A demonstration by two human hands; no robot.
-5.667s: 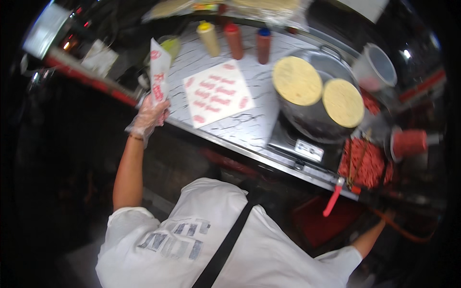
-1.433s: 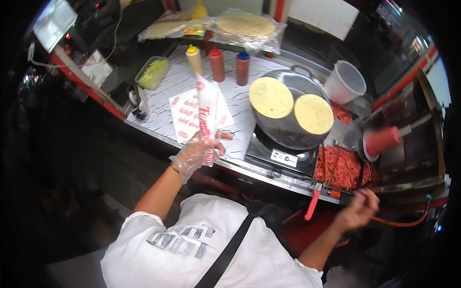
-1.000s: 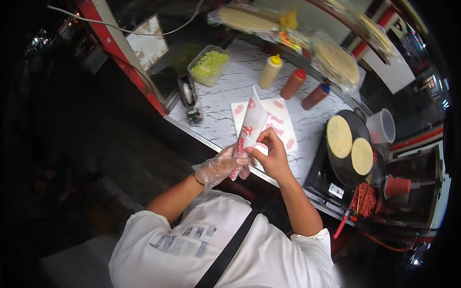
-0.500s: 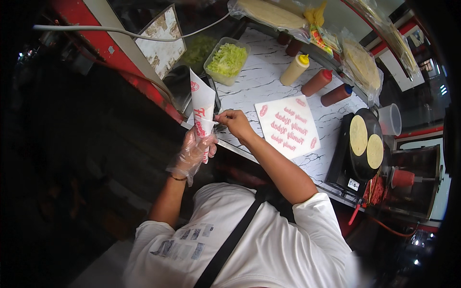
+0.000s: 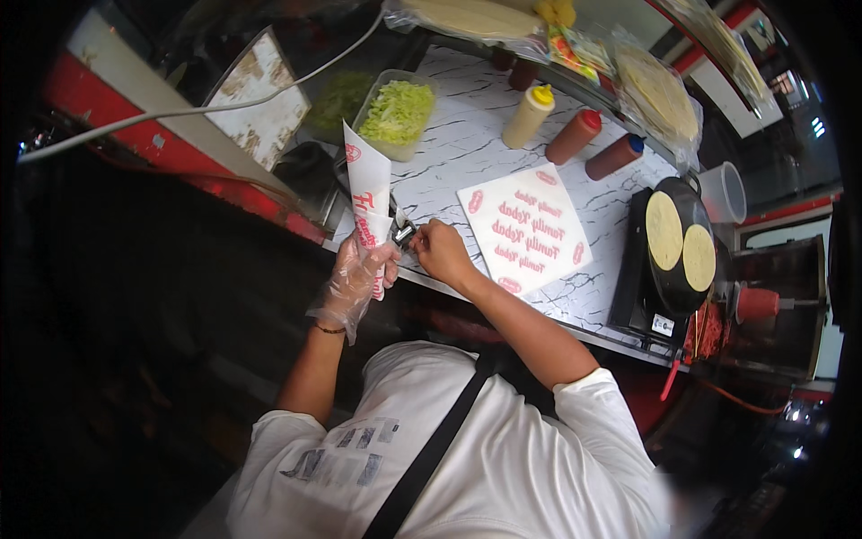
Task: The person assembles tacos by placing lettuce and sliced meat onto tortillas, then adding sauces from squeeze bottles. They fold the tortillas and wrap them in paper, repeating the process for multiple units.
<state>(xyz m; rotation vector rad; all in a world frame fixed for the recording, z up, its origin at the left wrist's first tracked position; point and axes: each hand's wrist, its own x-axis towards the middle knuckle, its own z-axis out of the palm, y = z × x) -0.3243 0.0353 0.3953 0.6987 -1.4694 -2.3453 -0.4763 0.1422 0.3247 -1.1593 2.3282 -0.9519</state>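
In a clear plastic glove, my left hand point(image 5: 361, 271) grips a paper-wrapped roll point(image 5: 368, 175), a tall white cone with red print held upright by the counter's front edge. My right hand point(image 5: 440, 251), bare, is just right of it with fingers bent together. Its fingertips meet a small dark and shiny metal object point(image 5: 404, 234), whose kind I cannot make out; whether anything thin is pinched there is hidden. Right of that hand a stack of white printed wrapping paper point(image 5: 530, 229) lies on the marbled counter point(image 5: 449, 117).
Behind the roll stands a tub of shredded lettuce point(image 5: 395, 112). Farther right are a cream squeeze bottle point(image 5: 528, 119), a red-capped bottle point(image 5: 575, 136) and a blue-capped bottle point(image 5: 615, 158). Two flatbreads point(image 5: 664, 230) lie on a black griddle point(image 5: 675, 292). Bagged flatbreads point(image 5: 660, 94) line the back.
My right hand has drawn back a little from the roll, down and to the right, baring the metal object. The left hand keeps its grip. The view has shifted slightly.
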